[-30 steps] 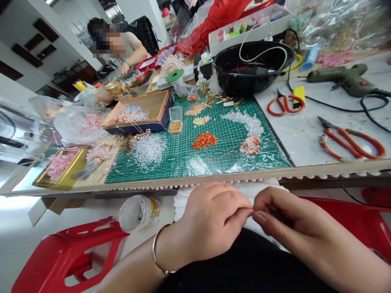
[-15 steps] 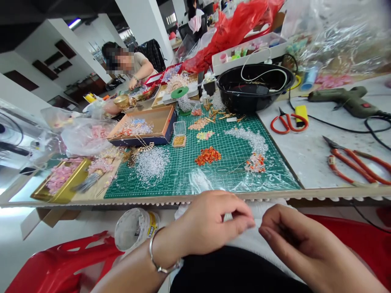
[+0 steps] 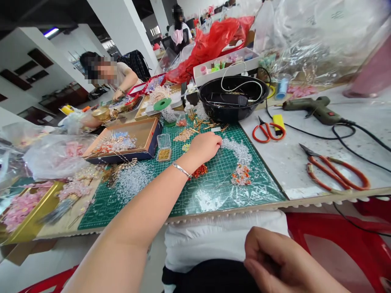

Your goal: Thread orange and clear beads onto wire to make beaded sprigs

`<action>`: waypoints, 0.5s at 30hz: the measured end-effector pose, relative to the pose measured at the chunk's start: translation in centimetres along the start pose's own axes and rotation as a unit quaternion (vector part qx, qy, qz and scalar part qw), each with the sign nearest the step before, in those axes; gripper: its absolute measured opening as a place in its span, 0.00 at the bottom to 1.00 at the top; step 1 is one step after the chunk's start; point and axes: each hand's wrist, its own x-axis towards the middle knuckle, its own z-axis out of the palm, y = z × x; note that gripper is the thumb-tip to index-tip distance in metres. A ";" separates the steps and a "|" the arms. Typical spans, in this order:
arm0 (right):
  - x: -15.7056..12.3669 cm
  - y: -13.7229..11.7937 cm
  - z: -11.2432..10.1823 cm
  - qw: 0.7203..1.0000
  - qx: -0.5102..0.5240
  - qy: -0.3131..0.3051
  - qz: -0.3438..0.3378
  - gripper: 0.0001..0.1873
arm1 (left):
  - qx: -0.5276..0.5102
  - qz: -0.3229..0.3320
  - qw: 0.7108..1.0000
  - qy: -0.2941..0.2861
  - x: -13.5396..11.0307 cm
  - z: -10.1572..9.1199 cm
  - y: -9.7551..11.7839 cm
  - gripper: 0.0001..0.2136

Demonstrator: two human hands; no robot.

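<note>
My left hand [image 3: 205, 147], with a silver bangle at the wrist, reaches over the green cutting mat [image 3: 189, 199]. Its fingers are closed at the near end of a curved band of clear beads [image 3: 241, 151]; what they pinch, if anything, is hidden. Orange-red beads [image 3: 200, 171] lie partly behind the wrist. My right hand [image 3: 271, 256] is held low over my lap, thumb and fingers together, and I cannot make out anything in it. A cluster of orange and clear beads [image 3: 241, 175] rests at the band's lower end. Another heap of clear beads [image 3: 132, 181] lies left on the mat.
On the right lie red-handled pliers [image 3: 332, 169], red-handled snips [image 3: 269, 132] and a glue gun [image 3: 317, 110] with its cord. A black basin [image 3: 233, 101] stands behind the mat, a shallow box [image 3: 125, 140] left of it. Across the table sits a person [image 3: 125, 77].
My left hand has gone from above my lap, near the right hand, forward onto the mat beside the clear beads. My right hand stays low, still closed. The view has shifted somewhat.
</note>
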 end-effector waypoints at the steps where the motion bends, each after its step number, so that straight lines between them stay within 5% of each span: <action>1: 0.0 0.1 -0.1 1.000 0.005 -0.007 0.004 0.07 | 0.004 -0.002 1.000 -0.002 0.2 0.2 0.0 0.11; 9: 0.3 -0.1 -1.4 0.999 0.042 0.023 -0.019 0.10 | -0.054 -0.048 0.997 -0.001 -1.6 -1.3 0.5 0.10; 14: -0.5 -1.0 -2.6 0.975 0.064 0.204 -0.058 0.14 | -0.234 -0.064 0.970 0.006 -8.9 -3.3 5.3 0.09; 15: -0.7 -1.1 -2.7 0.967 0.073 0.234 -0.068 0.14 | -0.381 -0.076 0.921 0.005 -10.8 -3.3 6.7 0.07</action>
